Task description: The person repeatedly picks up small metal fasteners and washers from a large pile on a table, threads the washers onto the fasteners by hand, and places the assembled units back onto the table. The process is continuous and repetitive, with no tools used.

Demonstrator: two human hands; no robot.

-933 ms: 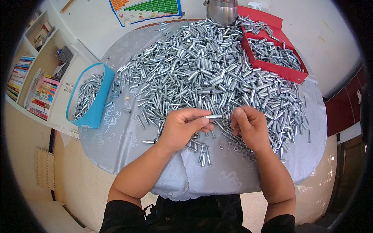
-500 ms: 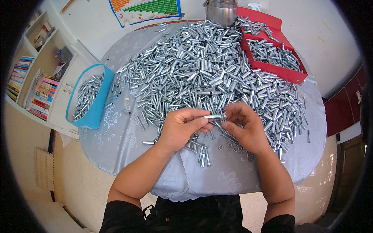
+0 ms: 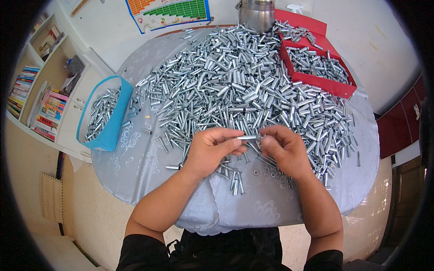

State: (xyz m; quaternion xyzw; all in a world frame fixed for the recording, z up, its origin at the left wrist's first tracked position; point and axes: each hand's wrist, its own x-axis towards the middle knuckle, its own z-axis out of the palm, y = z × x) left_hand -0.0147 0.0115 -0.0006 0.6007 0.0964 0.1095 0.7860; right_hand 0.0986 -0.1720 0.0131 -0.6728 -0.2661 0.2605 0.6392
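Between my two hands an expansion bolt (image 3: 247, 137), a shiny metal sleeve with a threaded end, lies level above the near side of a heap. My left hand (image 3: 209, 151) pinches its left end with thumb and forefinger. At its right end, my right hand (image 3: 285, 151) is closed with thumb and fingers around the tip, where a small nut or washer partly shows. Loose sleeves and bolts (image 3: 217, 83) spread across the table in a big silver heap. Below my right hand lie small nuts and washers (image 3: 273, 172), partly hidden by it.
A blue fabric box (image 3: 108, 135) of metal parts stands on the left of the cloth-covered table (image 3: 158, 194). At the back right is an open red box (image 3: 323, 82) with more parts, beside a steel pot (image 3: 256, 17). A bookshelf (image 3: 47, 72) stands beyond the left side.
The fingers of my right hand have shifted and curled closer around the bolt's right end. My left hand keeps its pinch almost unmoved.
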